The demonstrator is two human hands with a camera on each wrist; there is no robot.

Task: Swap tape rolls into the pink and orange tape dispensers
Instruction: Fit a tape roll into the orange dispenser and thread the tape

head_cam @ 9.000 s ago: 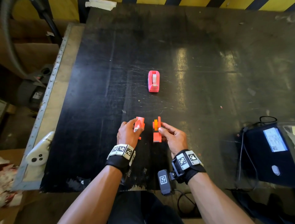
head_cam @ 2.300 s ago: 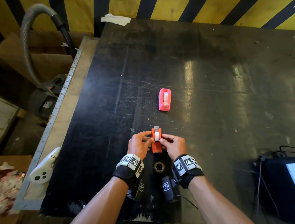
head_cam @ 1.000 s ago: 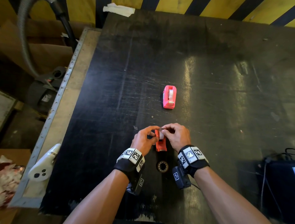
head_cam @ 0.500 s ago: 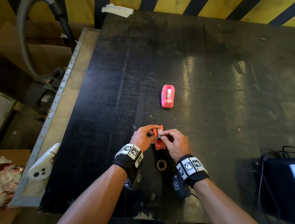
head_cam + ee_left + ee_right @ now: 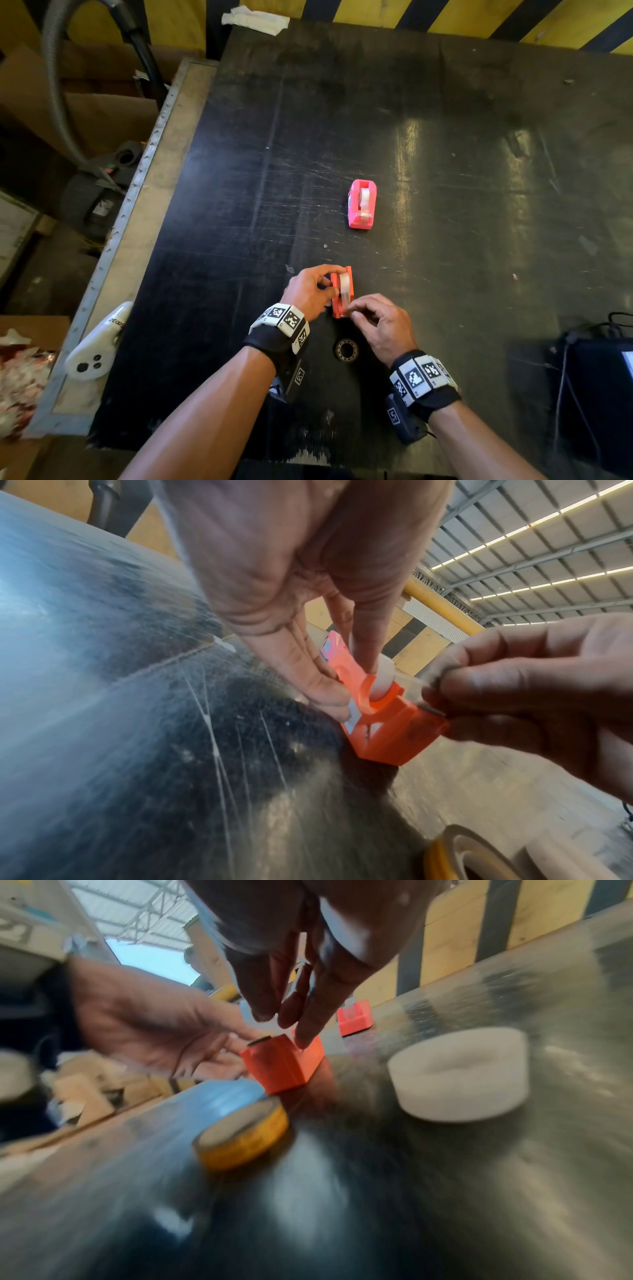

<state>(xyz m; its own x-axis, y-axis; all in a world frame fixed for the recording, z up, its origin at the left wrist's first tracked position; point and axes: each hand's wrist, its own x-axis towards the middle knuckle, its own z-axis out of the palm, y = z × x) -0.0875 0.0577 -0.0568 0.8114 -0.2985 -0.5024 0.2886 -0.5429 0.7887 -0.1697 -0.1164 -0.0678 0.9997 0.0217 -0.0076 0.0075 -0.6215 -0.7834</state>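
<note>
R hand (image 5: 378, 323) has slid from the roll top to the cutter end of the orange dispenser (image 5: 342, 294) at frame centre, pinching the tape end (image 5: 416, 688). L hand (image 5: 310, 291) still grips the body w/ white roll (image 5: 344, 282) seated; pink dispenser (image 5: 362, 204) above holds a roll, so the swap looks nearly done.

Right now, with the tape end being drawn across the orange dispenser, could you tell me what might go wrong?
Three risks, as I judge them:
1. The right hand pinches only the thin tape end; it could slip and snap back onto the white roll.
2. The left hand steadies the orange dispenser by a light fingertip grip; a hard pull may tip it.
3. The loose yellow roll lies close under the right wrist and could get knocked.
</note>
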